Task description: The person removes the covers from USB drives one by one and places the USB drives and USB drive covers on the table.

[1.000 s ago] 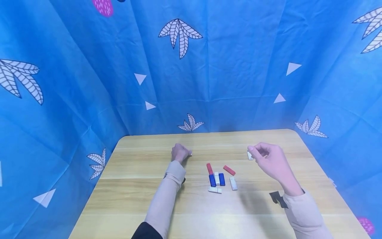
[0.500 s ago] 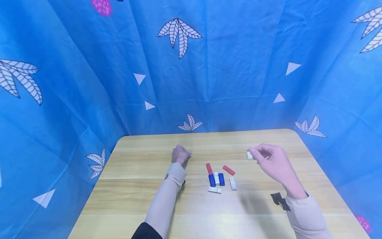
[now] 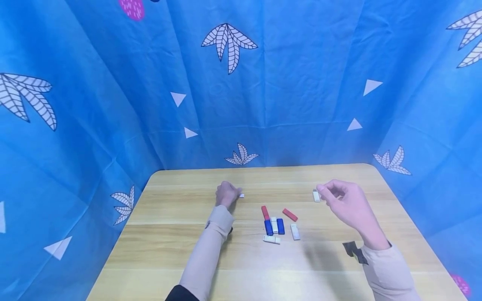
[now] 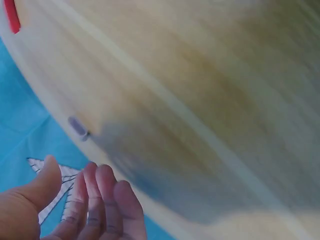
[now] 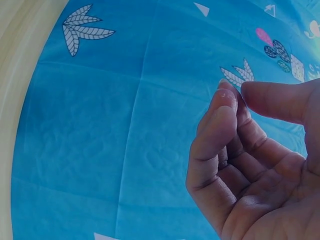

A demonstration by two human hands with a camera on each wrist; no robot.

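My left hand (image 3: 227,194) is at the far left of the table, beside a small white stick (image 3: 242,195) that resembles a USB stick. In the left wrist view the thumb and fingers (image 4: 105,180) stand apart with nothing between them, and the grey-looking stick (image 4: 78,128) lies beyond the fingertips. Raised above the table on the right is my right hand (image 3: 344,202), its fingers loosely bent. The right wrist view shows the thumb (image 5: 280,101) close to the index finger, with no object visible there. Near these fingertips in the head view is another white stick (image 3: 316,195) on the table.
Mid-table lie a red stick (image 3: 265,212), two blue sticks (image 3: 268,227) with a white one (image 3: 274,225) between, a slanted red stick (image 3: 290,215) and two further white sticks (image 3: 295,232). A blue patterned curtain (image 3: 241,96) surrounds the wooden table (image 3: 150,251).
My left thumb has drawn slightly back, so more of the white stick beside it shows. The right hand has shifted very little, and the sticks in the middle lie as before.
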